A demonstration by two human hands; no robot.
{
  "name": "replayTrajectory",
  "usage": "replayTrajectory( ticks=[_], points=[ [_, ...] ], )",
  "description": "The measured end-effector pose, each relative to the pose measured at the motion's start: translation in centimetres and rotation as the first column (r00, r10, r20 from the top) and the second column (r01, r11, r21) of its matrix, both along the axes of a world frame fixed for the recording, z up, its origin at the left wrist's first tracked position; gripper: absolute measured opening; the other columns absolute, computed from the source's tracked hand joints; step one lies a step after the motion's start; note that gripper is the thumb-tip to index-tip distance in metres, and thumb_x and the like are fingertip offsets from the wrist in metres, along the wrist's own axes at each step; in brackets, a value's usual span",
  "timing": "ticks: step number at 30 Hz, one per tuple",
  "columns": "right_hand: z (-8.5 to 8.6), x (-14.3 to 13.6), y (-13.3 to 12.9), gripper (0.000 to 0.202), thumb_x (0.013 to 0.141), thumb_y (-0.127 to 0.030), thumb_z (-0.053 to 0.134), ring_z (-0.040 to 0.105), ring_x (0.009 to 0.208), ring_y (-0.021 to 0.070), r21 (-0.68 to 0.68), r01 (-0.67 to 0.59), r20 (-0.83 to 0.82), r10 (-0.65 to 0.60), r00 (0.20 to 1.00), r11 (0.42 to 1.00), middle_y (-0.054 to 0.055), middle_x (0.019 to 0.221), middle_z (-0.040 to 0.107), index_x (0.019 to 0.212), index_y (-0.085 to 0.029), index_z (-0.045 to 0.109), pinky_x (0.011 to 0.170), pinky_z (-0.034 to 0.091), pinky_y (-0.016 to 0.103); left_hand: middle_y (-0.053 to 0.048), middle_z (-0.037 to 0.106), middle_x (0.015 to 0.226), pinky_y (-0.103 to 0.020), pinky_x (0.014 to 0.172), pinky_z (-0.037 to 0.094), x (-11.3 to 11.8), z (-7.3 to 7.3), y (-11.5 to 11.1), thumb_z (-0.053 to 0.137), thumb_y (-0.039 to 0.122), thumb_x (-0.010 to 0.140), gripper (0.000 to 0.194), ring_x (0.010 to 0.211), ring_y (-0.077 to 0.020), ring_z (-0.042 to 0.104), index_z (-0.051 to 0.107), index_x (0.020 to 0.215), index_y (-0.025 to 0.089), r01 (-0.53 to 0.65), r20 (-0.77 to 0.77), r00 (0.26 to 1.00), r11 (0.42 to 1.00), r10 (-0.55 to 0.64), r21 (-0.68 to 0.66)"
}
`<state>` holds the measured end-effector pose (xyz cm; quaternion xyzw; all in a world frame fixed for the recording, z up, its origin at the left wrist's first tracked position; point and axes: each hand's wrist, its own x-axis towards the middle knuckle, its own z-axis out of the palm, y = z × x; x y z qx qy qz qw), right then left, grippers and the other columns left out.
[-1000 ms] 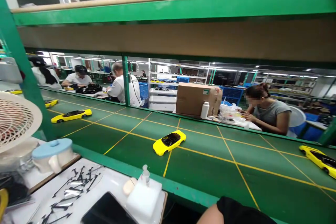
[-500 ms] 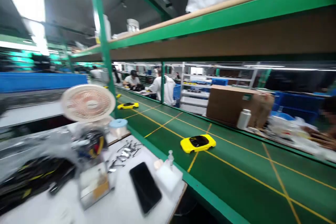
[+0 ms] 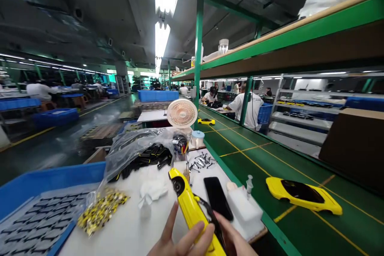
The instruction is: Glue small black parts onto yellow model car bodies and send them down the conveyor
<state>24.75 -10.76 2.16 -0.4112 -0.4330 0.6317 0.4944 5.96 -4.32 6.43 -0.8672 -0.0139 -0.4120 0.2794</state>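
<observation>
A yellow toy car body (image 3: 186, 204) with a black top is tilted up over the white table at the bottom centre. My left hand (image 3: 183, 242) lies against its near side with its fingers on the yellow surface. On the far right side of the car, my right hand (image 3: 232, 236) grips the edge by the black window part. Another yellow car (image 3: 303, 195) rests on the green conveyor (image 3: 333, 230) at the right. A black phone (image 3: 218, 198) lies just beyond the held car, beside a white block (image 3: 246, 210) bearing a syringe.
A blue tray (image 3: 87, 172) of black parts stands at the left, near a pile of small yellow pieces (image 3: 103, 210). Bagged black parts (image 3: 153, 156), a fan (image 3: 182, 113) and scattered screws (image 3: 202, 162) are farther back. People sit beyond the conveyor.
The view has swung left. Both hands and the yellow car they hold have come into view. The nearer car on the conveyor now appears larger and farther right.
</observation>
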Motion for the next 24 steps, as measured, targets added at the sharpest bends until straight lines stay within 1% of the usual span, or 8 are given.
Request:
replayTrajectory(
  ticks=[3,6,11,14,16,19,21,24],
  points=[
    [0.0,0.0,-1.7,0.105,0.052,-0.029,0.088,0.034,0.142,0.0293,0.160,0.181,0.097,-0.198,0.976,0.970,0.015,0.151,0.037,0.142,-0.023,0.034,0.115,0.033,0.044,0.003,0.072,0.118,-0.061,0.121,0.000,-0.1,-0.6,-2.0,0.056,0.014,0.091,0.018,0.140,-0.0123,0.034,0.063,0.102,0.027,-0.001,-0.073,0.997,0.993,-0.007,-0.116],
    [0.5,-0.7,-2.5,0.105,0.056,-0.024,0.081,0.037,0.140,0.0300,0.307,0.326,0.187,-0.393,0.900,0.894,0.016,0.153,0.034,0.145,-0.022,0.024,0.112,0.039,0.047,-0.006,0.069,0.125,-0.064,0.119,-0.001,0.1,-1.4,-3.7,0.060,0.020,0.083,0.029,0.142,-0.0176,0.030,0.058,0.112,0.020,0.000,-0.023,1.000,0.966,-0.007,-0.259],
    [0.8,-0.7,-2.5,0.104,0.062,-0.030,0.076,0.037,0.139,0.0341,0.563,0.361,0.494,-0.653,0.574,0.743,0.015,0.152,0.032,0.149,-0.022,0.020,0.111,0.039,0.053,-0.010,0.070,0.123,-0.058,0.122,0.004,0.9,-3.5,-4.7,0.064,0.015,0.069,0.066,0.135,-0.0223,0.039,0.045,0.132,0.014,0.133,0.097,0.991,0.850,-0.097,-0.510],
    [0.8,-0.6,-2.5,0.101,0.064,-0.030,0.072,0.040,0.136,0.0354,0.711,0.302,0.550,-0.769,0.326,0.636,0.018,0.146,0.039,0.150,-0.017,0.021,0.110,0.039,0.056,-0.011,0.060,0.132,-0.060,0.119,0.020,2.0,-4.2,-4.4,0.070,0.024,0.072,0.078,0.132,-0.0298,0.044,0.036,0.142,0.022,0.413,0.502,0.865,0.582,-0.010,-0.700],
    [0.9,-0.6,-2.4,0.100,0.063,-0.031,0.072,0.043,0.133,0.0360,0.793,0.230,0.535,-0.826,0.177,0.563,0.019,0.142,0.042,0.149,-0.014,0.023,0.109,0.040,0.057,-0.009,0.050,0.141,-0.054,0.114,0.034,3.0,-3.9,-3.9,0.069,0.026,0.080,0.070,0.133,-0.0293,0.045,0.036,0.141,0.030,0.635,0.684,0.691,0.258,0.232,-0.729],
    [1.1,-0.9,-2.4,0.101,0.063,-0.033,0.073,0.045,0.130,0.0376,0.857,0.110,0.501,-0.864,0.052,0.504,0.022,0.139,0.045,0.149,-0.010,0.024,0.106,0.042,0.057,-0.008,0.057,0.131,-0.044,0.104,0.046,4.2,-2.5,-3.0,0.065,0.037,0.087,0.047,0.120,-0.0261,0.057,0.048,0.130,0.027,0.757,0.670,0.653,-0.283,0.352,-0.589],
    [1.1,-1.0,-2.3,0.100,0.063,-0.034,0.073,0.046,0.129,0.0384,0.873,0.068,0.484,-0.875,0.013,0.483,0.024,0.137,0.046,0.148,-0.009,0.025,0.103,0.044,0.057,-0.007,0.063,0.122,-0.040,0.102,0.047,4.8,-1.8,-2.6,0.069,0.038,0.085,0.043,0.115,-0.0244,0.059,0.054,0.123,0.024,0.767,0.684,0.636,-0.392,0.359,-0.508],
    [1.0,-1.0,-2.2,0.099,0.065,-0.034,0.072,0.046,0.128,0.0390,0.879,0.043,0.476,-0.879,-0.012,0.475,0.024,0.137,0.045,0.148,-0.009,0.025,0.101,0.045,0.057,-0.003,0.065,0.119,-0.033,0.100,0.047,5.6,-1.8,-2.3,0.072,0.032,0.084,0.038,0.113,-0.0207,0.059,0.058,0.119,0.025,0.806,0.709,0.591,-0.334,0.385,-0.490]
  ],
)
